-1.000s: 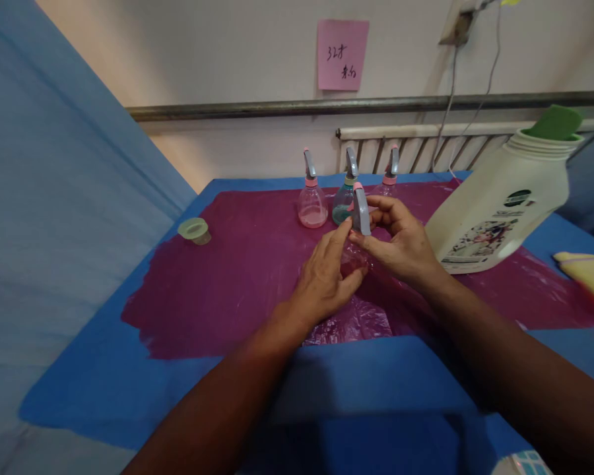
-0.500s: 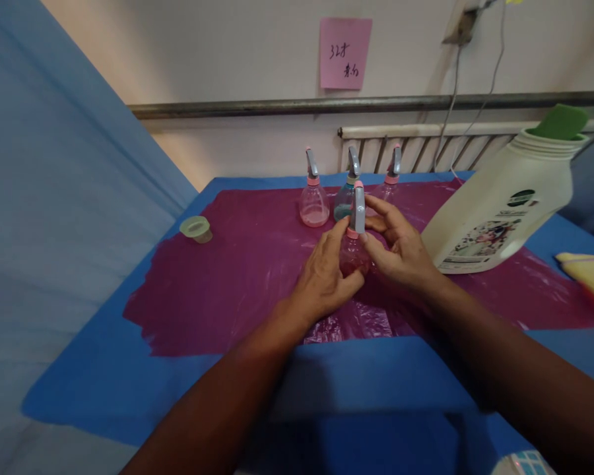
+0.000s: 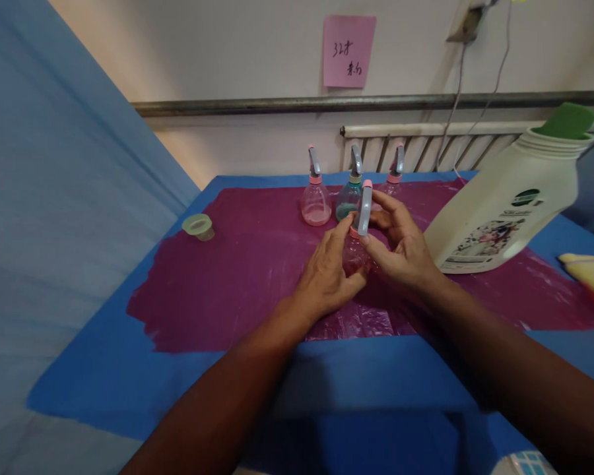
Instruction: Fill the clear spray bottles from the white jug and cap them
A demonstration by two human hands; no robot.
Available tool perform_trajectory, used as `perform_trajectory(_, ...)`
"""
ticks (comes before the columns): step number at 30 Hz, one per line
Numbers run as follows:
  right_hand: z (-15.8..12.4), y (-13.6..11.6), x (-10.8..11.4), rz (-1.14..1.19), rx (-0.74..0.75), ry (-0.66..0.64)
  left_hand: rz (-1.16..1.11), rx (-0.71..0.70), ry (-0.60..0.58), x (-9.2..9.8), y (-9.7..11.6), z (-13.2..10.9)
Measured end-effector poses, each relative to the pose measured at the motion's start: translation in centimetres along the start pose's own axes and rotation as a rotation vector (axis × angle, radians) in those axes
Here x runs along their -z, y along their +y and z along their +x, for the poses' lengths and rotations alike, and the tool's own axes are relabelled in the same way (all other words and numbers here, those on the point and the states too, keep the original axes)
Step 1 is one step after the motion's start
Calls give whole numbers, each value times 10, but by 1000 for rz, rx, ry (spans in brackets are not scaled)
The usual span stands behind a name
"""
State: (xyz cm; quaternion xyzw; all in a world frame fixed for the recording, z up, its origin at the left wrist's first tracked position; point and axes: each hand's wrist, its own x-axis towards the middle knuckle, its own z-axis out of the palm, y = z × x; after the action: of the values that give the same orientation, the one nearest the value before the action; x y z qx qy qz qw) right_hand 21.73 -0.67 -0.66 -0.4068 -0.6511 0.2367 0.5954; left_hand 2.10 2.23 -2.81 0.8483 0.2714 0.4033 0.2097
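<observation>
Both hands are at a clear pinkish spray bottle [image 3: 355,253] with a grey trigger and pink collar, upright on the plastic sheet. My left hand [image 3: 325,270] is closed around its body, thumb low and fingers on the far side. My right hand [image 3: 404,252] grips the spray head near the collar, thumb in front; its other fingers are partly hidden behind. Just beyond stand a pink spray bottle [image 3: 317,203], a teal spray bottle [image 3: 347,199] and another pink-collared spray bottle [image 3: 395,175], mostly covered by my right hand.
A large cream jug [image 3: 505,204] with a green scoop [image 3: 569,121] in its mouth leans at right. A small lidded cup [image 3: 198,226] sits at left. A dark red plastic sheet [image 3: 218,284] covers the blue table [image 3: 99,369]. A yellow cloth-like item [image 3: 589,270] lies far right.
The grey spray head has turned and tilted slightly to the right under my right hand. My left hand stays around the bottle. The whole view has shifted a little.
</observation>
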Motion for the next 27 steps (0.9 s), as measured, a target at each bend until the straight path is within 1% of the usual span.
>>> perform_trajectory(5,0,-1,2,-33,-43,3,21,7,7,-1,0,0)
perform_trajectory(10,1,1,6,-118,7,11,25,23,5,-2,2,-1)
perform_trajectory(14,-2,3,1,-160,43,84,29,6,7,-2,2,-1)
perform_trajectory(19,0,6,-11,-173,19,214,21,12,-7,0,1,-1)
perform_trajectory(21,1,4,-13,-176,16,233,17,13,0,0,1,-1)
perform_trajectory(23,1,1,-12,-166,25,203,19,4,6,-1,1,0)
perform_trajectory(27,-3,-7,-5,-130,25,89,22,-23,4,-1,3,0)
